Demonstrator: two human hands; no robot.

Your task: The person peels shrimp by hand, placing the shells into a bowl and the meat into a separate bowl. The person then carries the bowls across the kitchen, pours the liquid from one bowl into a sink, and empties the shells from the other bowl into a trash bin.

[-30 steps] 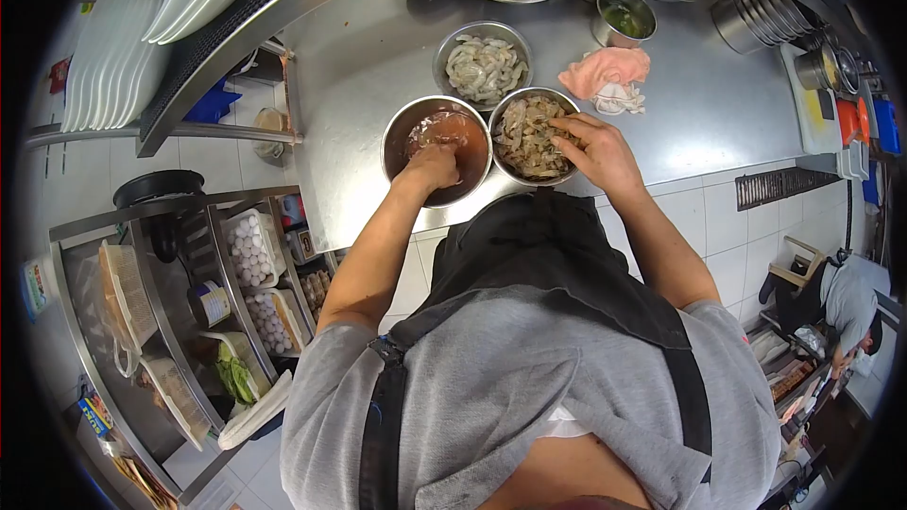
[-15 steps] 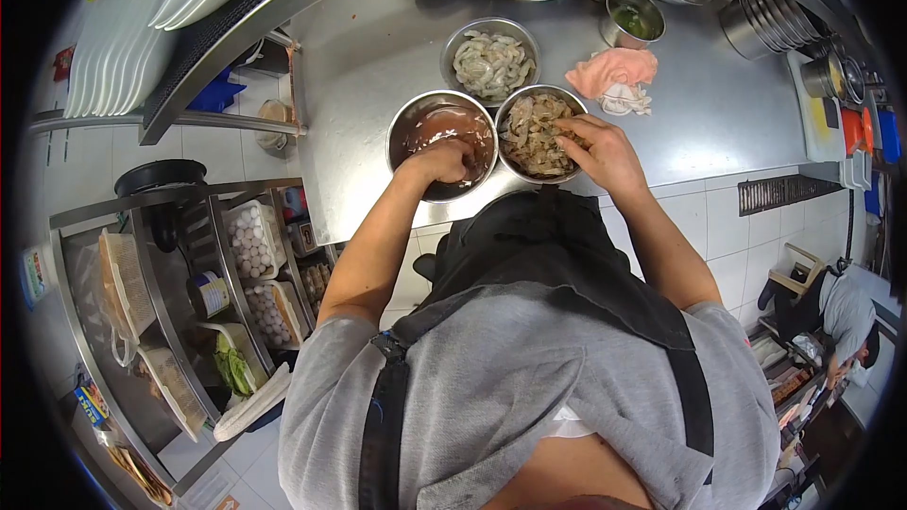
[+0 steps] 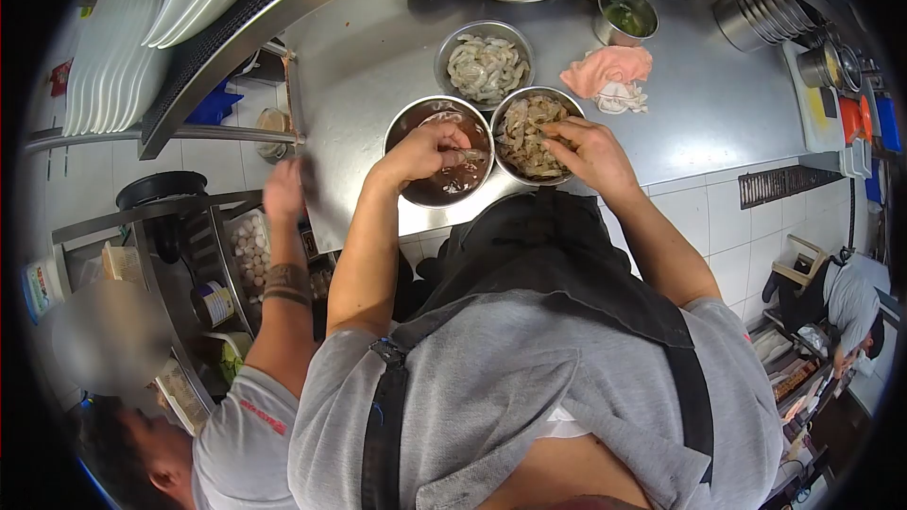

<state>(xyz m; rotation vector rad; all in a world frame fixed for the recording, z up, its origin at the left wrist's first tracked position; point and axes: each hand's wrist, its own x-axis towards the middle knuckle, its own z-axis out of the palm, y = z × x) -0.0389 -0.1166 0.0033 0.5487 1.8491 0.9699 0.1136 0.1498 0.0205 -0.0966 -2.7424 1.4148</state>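
Note:
My left hand (image 3: 422,153) is closed in a pinch on a greyish shrimp (image 3: 471,157) above a steel bowl of reddish, cloudy water (image 3: 416,191). My right hand (image 3: 593,156) reaches over the rim of the bowl beside it, which holds brownish, unpeeled-looking shrimp (image 3: 525,128). Its thumb and fingers are bent together at the pile; what lies between them is too small to make out. Behind these two bowls stands a third steel bowl, with pale, peeled-looking shrimp (image 3: 487,68) in it.
A pink and white cloth (image 3: 609,74) lies right of the bowls on the steel table (image 3: 354,66). Behind it stands a steel container with green liquid (image 3: 626,19). At my left, a co-worker's arm (image 3: 286,274) reaches to the table's edge. Stacked plates (image 3: 113,57) fill the overhead shelf.
My left hand has risen out of the reddish water with a shrimp in its fingers. My right hand's fingers have drawn closer together. A co-worker has come in at my left.

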